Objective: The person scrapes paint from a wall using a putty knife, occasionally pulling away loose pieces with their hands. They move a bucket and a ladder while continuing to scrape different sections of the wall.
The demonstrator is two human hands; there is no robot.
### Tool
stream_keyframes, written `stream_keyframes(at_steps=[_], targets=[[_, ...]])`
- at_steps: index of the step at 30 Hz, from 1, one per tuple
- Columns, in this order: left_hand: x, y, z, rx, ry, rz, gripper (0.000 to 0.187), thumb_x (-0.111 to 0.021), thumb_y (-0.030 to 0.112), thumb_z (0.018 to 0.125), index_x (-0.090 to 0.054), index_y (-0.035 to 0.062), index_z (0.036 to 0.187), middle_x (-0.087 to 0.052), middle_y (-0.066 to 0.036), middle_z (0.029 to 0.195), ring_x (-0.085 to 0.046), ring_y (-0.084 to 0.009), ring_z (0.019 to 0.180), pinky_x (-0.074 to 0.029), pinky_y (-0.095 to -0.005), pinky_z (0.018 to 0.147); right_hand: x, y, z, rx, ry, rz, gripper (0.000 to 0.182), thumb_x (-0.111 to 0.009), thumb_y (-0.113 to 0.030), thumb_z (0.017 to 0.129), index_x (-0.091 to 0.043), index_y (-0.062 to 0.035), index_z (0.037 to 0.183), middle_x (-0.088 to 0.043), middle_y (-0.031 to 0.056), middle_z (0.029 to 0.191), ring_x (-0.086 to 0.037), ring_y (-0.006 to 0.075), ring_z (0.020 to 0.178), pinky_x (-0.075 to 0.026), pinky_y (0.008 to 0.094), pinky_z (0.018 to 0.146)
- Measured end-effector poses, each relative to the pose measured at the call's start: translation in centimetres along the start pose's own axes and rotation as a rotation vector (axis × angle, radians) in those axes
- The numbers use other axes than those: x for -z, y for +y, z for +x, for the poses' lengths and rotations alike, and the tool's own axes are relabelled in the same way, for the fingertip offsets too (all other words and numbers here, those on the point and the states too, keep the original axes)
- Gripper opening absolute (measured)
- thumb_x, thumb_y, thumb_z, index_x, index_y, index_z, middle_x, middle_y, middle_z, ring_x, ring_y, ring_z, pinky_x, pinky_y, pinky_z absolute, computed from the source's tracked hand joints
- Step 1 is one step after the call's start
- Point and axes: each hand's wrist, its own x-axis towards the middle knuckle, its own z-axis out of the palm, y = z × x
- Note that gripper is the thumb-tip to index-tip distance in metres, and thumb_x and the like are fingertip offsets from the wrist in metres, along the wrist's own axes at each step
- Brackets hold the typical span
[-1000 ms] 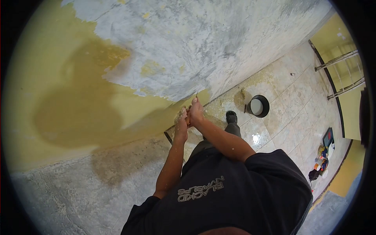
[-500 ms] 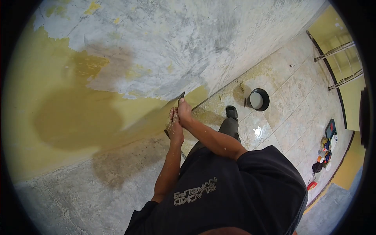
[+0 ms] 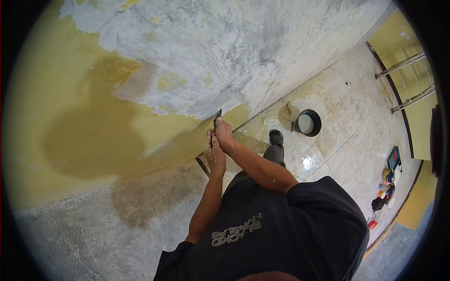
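My right hand (image 3: 225,134) is closed round a scraper, whose dark flat blade (image 3: 218,115) points up against the wall (image 3: 187,61). The blade lies near the lower edge of the grey-white stripped area, beside yellow paint (image 3: 93,136). Just below and left of it, my left hand (image 3: 214,154) has its fingers stretched out and close together, touching or nearly touching the right hand. Pale crumbs cling to its skin. Whether anything lies between the two hands is hidden.
On the tiled floor, a black bucket (image 3: 308,123) of cloudy liquid stands right of my shoe (image 3: 276,137). Paint scrapings lie along the wall's foot. A metal ladder-like frame (image 3: 412,99) is at the far right, with assorted items (image 3: 388,175) below it.
The view has shifted slightly. Both hands stay close together at the wall with the scraper. A dark edge below my left hand shows more fully now.
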Motion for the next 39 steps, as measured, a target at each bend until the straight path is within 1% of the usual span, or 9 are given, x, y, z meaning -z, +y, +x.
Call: stream_keyframes(at_steps=[2,9,11,19,28,31,34,36,39], targets=[[0.2,0.3,-0.1,-0.057,-0.035,0.324,0.042,-0.043,0.015,0.095,-0.039,-0.008,0.129,-0.046,-0.016,0.13,-0.048,-0.0215,0.116,-0.038,-0.0292,0.096,0.5,-0.4,-0.4,-0.069,-0.012,0.078,0.035,-0.034,-0.026,0.095,-0.051,0.0039,0.089,-0.053,0.0148,0.066,-0.051,0.0215,0.057,-0.043,0.0367,0.053],[-0.3,-0.6,0.6,-0.021,-0.024,0.162,0.044,-0.042,0.018,0.095,-0.04,-0.0085,0.129,-0.046,-0.018,0.131,-0.047,-0.0229,0.116,-0.037,-0.0289,0.097,1.3,0.6,3.3,0.052,0.049,-0.138,0.042,-0.037,-0.03,0.093,-0.054,0.0069,0.082,-0.057,0.0195,0.07,-0.055,0.0261,0.061,-0.043,0.0426,0.059],[-0.2,-1.7,1.8,-0.105,-0.051,0.499,0.043,-0.042,0.017,0.094,-0.041,-0.0095,0.128,-0.048,-0.018,0.128,-0.048,-0.0219,0.114,-0.037,-0.0285,0.095,2.0,3.4,4.7,0.078,0.041,-0.146,0.044,-0.038,-0.032,0.092,-0.054,0.0072,0.081,-0.057,0.0204,0.071,-0.056,0.0266,0.062,-0.043,0.0431,0.06],[0.3,2.1,-1.3,-0.098,0.035,0.219,0.042,-0.042,0.015,0.095,-0.039,-0.0088,0.129,-0.049,-0.016,0.126,-0.05,-0.0209,0.112,-0.039,-0.03,0.095,-0.9,-0.7,-1.4,-0.056,-0.054,-0.002,0.034,-0.035,-0.024,0.095,-0.055,0.0037,0.091,-0.054,0.0136,0.064,-0.052,0.0196,0.055,-0.044,0.0352,0.052],[-0.4,4.1,-0.9,-0.081,0.051,0.378,0.036,-0.04,0.02,0.094,-0.052,-0.0045,0.118,-0.056,-0.018,0.117,-0.054,-0.0263,0.107,-0.04,-0.0331,0.091,-1.3,-0.5,-0.4,-0.004,0.032,-0.003,0.036,-0.037,-0.027,0.092,-0.053,0.0035,0.082,-0.054,0.0151,0.063,-0.052,0.0239,0.055,-0.042,0.0393,0.053],[-0.8,4.6,-1.8,-0.136,0.078,0.326,0.036,-0.041,0.019,0.093,-0.052,-0.0053,0.118,-0.057,-0.02,0.116,-0.055,-0.0285,0.105,-0.04,-0.0341,0.091,-1.5,-1.2,-0.8,-0.168,0.002,0.106,0.038,-0.038,-0.028,0.091,-0.053,0.0048,0.078,-0.055,0.0162,0.064,-0.053,0.0252,0.055,-0.042,0.0395,0.054],[-0.3,3.1,-1.1,-0.185,0.099,0.316,0.037,-0.042,0.018,0.092,-0.051,-0.0063,0.118,-0.057,-0.021,0.116,-0.055,-0.0292,0.105,-0.041,-0.0346,0.09,-1.3,-1.2,-0.5,0.002,0.005,-0.047,0.04,-0.041,-0.029,0.089,-0.053,0.006,0.074,-0.056,0.0176,0.065,-0.054,0.0266,0.056,-0.043,0.0404,0.055],[-0.4,3.6,-2.0,-0.132,0.069,0.356,0.039,-0.042,0.017,0.093,-0.045,-0.0077,0.123,-0.055,-0.019,0.119,-0.054,-0.0253,0.107,-0.041,-0.0318,0.091,-0.9,-2.2,-1.3,-0.218,-0.025,0.084,0.041,-0.042,-0.03,0.088,-0.053,0.0074,0.074,-0.057,0.0176,0.065,-0.055,0.0278,0.057,-0.043,0.0413,0.056],[-0.7,2.3,-0.7,-0.096,0.05,0.39,0.042,-0.041,0.016,0.094,-0.04,-0.009,0.128,-0.053,-0.017,0.122,-0.053,-0.0211,0.108,-0.041,-0.0293,0.091,-0.5,-0.5,1.6,-0.136,0.018,-0.055,0.04,-0.043,-0.029,0.088,-0.055,0.0073,0.076,-0.056,0.0171,0.063,-0.055,0.0276,0.056,-0.043,0.0419,0.055]])
